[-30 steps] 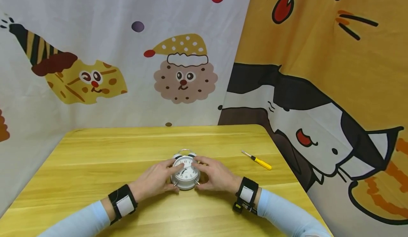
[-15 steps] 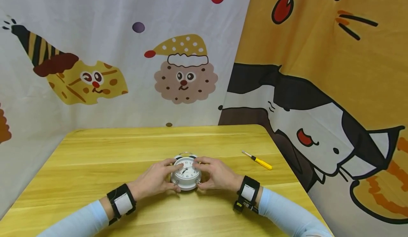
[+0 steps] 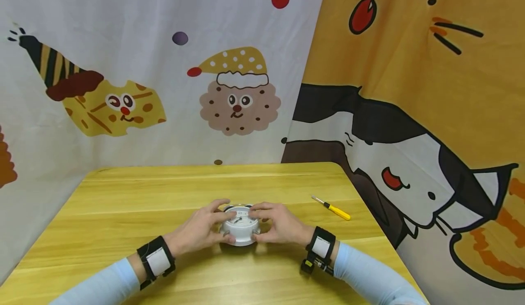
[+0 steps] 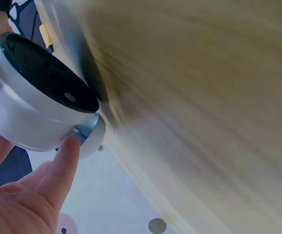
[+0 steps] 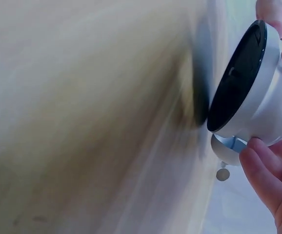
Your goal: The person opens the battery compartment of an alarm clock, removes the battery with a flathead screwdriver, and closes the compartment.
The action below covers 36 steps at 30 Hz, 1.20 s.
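The fingers (image 4: 63,168) of the left hand (image 3: 201,230) and right hand (image 3: 285,225) are spread only as wide as the white alarm clock (image 3: 241,235), gripping it from both sides. It leans back, dial upward, its black back (image 4: 48,73) facing the desk (image 3: 164,191), roughly midway between the left and right edges. A yellow-handled screwdriver (image 3: 336,210) lies near the right edge, towards the far right corner. Printed cloth (image 3: 143,150) hangs beyond the far edge.

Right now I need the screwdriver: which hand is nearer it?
The right hand, apart from and left of the screwdriver; the left hand is farther left, across the alarm clock.
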Available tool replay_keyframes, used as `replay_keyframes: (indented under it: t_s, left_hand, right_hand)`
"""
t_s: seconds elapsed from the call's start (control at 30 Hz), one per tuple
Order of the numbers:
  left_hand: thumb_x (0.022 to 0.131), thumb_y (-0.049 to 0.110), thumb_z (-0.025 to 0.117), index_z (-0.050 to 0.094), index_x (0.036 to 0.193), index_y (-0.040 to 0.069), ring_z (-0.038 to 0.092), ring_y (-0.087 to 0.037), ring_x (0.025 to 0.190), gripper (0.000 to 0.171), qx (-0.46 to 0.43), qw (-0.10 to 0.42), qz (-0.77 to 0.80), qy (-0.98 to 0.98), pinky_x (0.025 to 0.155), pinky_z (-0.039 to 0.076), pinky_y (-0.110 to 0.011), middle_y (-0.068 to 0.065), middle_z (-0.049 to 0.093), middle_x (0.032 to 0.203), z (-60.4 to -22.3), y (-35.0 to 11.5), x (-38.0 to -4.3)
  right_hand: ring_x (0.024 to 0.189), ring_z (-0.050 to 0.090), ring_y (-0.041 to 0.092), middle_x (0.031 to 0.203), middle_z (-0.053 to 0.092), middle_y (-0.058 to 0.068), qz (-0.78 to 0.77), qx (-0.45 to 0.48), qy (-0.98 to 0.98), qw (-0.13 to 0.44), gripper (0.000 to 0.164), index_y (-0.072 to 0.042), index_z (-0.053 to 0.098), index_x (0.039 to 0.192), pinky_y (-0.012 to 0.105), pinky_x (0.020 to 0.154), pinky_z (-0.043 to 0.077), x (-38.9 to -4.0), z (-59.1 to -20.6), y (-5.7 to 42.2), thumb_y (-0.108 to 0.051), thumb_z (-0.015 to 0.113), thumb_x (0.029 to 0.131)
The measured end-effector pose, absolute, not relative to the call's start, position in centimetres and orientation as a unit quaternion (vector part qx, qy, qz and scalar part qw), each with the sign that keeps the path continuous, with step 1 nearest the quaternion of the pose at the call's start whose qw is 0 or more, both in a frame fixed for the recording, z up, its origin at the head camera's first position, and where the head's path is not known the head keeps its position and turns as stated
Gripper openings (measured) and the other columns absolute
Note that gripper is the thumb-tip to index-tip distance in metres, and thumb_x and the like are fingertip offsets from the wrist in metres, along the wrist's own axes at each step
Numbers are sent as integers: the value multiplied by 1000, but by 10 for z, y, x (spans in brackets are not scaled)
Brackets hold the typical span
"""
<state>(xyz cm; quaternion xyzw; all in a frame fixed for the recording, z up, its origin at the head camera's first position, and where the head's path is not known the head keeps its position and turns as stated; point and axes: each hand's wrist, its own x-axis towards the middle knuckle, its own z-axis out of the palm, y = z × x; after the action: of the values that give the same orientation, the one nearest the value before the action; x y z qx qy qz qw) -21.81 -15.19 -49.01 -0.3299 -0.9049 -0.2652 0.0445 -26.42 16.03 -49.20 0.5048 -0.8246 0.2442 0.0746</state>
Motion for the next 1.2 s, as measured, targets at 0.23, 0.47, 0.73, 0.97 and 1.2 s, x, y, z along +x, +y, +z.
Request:
replay_keyframes:
  t_s: [0.23,0.47,0.73,0.97,1.2]
  left_hand:
    - [87,61,92,70,152,14,69,-42,138,83,-338,45,-267,-902,105,63,-57,-22,55,168,-485,-150,-218]
    - [80,32,105,67,151,11,66,-36,142,83,-379,72,-255,-887,109,63,-53,-15,64,159,-486,-146,-220]
    - [77,8,97,67,150,9,74,-32,131,79,-397,77,-286,-869,104,65,-50,-13,74,146,-489,-147,-223]
    - [79,8,96,68,148,8,76,-28,127,75,-397,79,-316,-858,105,65,-48,-10,77,142,-486,-145,-223]
    - [85,11,94,70,143,9,77,-21,120,63,-380,68,-351,-853,101,65,-41,-7,80,136,-485,-143,-227]
  right_hand:
    - [104,83,19,130,83,14,309,478,-821,47,46,-7,82,132,28,78,68,-266,-488,158,-33,85,94]
    - [109,83,21,125,85,9,289,451,-842,59,44,-9,84,128,33,90,68,-263,-483,154,-39,83,96]
    - [124,78,24,137,81,7,273,476,-831,85,65,-12,79,137,40,105,64,-257,-484,150,-47,97,85]
    - [129,76,23,143,77,8,253,511,-816,93,85,-9,70,148,33,109,62,-255,-490,144,-29,108,74]
    - [125,77,21,138,79,7,288,466,-832,83,80,-8,69,145,34,107,63,-253,-492,146,-16,105,74]
